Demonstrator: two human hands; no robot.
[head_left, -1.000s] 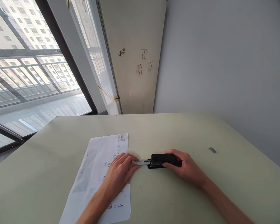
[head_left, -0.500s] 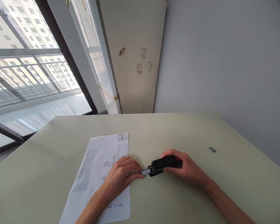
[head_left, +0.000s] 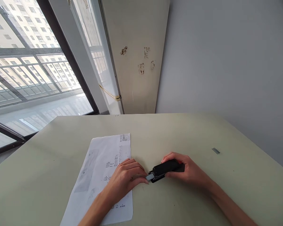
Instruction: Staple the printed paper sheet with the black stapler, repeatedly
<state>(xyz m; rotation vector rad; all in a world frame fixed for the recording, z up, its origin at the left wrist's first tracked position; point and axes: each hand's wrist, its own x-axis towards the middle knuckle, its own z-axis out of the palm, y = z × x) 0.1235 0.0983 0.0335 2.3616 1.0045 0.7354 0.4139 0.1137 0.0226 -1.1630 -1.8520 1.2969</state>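
A black stapler [head_left: 166, 168] is gripped at its rear by my right hand [head_left: 182, 164], fingers over the far side and thumb on the near side. From its left end sticks a short metal staple tray [head_left: 150, 176]. My left hand [head_left: 129, 174] pinches the outer end of that tray between thumb and fingers, which hide its tip. The left hand and wrist pass over printed sheets of paper [head_left: 108, 147] lying on the table, covering part of the text.
A small grey strip, looking like staples [head_left: 216, 151], lies on the pale table [head_left: 179, 131] at the right. Behind the table stand a beige panel with worn brown patches [head_left: 139, 88] and a grey wall [head_left: 221, 62]. Windows [head_left: 37, 75] are at the left.
The metal tray shows less length outside the stapler. My left hand has moved slightly right, closer to the stapler, and the stapler's left end sits slightly lower.
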